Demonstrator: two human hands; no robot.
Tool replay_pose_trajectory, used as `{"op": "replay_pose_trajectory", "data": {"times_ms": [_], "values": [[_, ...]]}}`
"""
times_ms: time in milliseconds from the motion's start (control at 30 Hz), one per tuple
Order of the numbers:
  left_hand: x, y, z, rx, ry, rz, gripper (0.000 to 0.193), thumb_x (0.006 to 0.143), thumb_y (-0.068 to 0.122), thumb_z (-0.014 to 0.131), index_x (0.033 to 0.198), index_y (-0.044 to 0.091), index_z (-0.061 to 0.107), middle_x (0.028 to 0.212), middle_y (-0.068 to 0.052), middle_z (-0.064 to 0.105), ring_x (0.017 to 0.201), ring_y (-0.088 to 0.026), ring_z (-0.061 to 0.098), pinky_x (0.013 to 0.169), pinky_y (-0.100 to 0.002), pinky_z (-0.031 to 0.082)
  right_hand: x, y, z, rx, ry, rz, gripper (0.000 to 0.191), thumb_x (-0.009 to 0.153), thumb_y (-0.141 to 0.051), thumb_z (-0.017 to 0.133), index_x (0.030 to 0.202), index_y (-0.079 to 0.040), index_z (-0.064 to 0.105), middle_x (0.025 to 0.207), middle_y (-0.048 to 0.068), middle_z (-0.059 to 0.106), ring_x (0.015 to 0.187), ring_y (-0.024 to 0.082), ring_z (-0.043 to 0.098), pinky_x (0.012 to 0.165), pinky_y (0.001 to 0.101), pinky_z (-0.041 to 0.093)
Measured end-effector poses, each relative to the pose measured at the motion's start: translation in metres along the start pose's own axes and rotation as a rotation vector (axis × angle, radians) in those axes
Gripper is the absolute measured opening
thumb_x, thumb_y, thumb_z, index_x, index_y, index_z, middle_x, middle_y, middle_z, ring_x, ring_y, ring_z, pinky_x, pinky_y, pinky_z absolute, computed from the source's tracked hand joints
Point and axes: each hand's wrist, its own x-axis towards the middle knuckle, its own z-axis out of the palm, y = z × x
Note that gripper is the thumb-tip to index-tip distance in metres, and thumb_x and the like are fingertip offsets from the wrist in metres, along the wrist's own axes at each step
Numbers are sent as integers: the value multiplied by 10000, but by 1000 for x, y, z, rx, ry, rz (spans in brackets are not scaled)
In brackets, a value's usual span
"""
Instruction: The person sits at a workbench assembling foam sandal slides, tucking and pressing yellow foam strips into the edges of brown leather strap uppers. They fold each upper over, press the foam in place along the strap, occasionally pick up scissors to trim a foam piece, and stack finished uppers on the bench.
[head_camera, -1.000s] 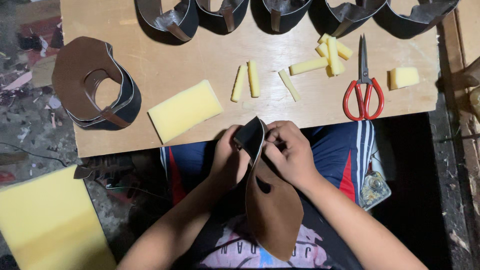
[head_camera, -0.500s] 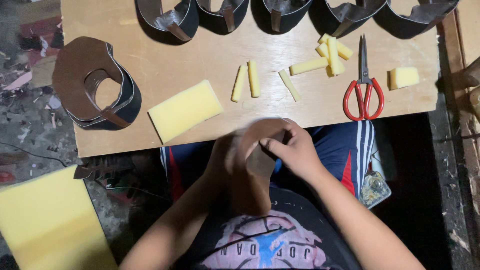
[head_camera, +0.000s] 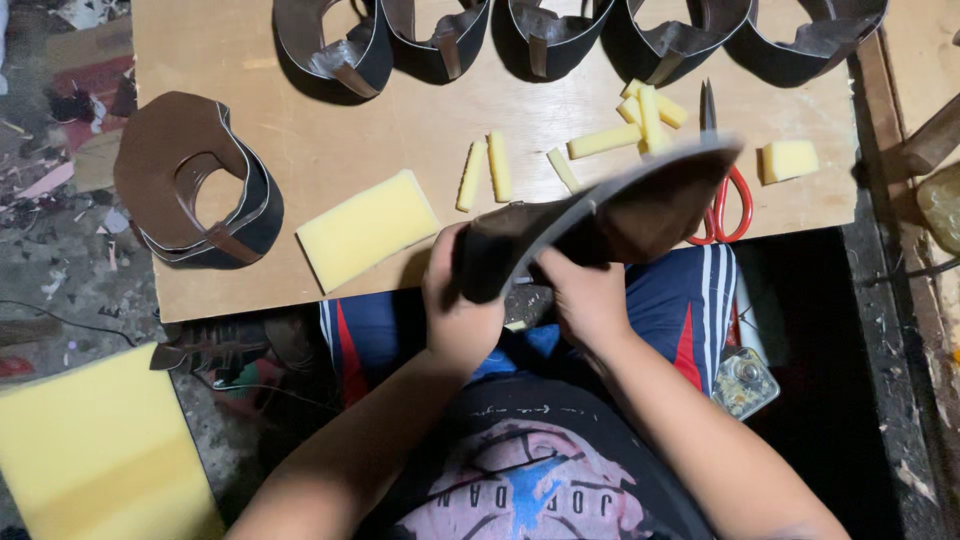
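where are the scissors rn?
In the head view, the red-handled scissors lie on the right part of the wooden board, between the yellow foam strips and a small foam block, partly hidden behind the leather piece.

Red-handled scissors, a yellow foam block and foam strips are lying on the wooden surface; a brown leather upper is sitting left.

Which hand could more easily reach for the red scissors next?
Probably the right hand: the red scissors lie on the board to its right, partly hidden by the brown leather piece both hands hold. The left hand sits farther away.
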Motion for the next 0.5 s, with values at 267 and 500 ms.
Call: {"op": "replay_pose_trajectory", "data": {"times_ms": [267,500], "values": [[-1,-1,-2,264,44,121,355,893,-2,641,1246,2,603,1048,-140,733,978,-221,743,889,-337,573,9,27,-7,-250,75,-282,143,965,-45,619,1071,14,694,984,84,752,918,182,716,854,322,568],[-4,-32,-9,66,141,-136,303,876,10,682,1173,-4,625,996,-130,720,887,-188,731,776,-354,612,8,13,-4,-218,79,-215,225,920,-50,631,1123,34,682,986,76,731,912,159,672,841,316,551]]}}
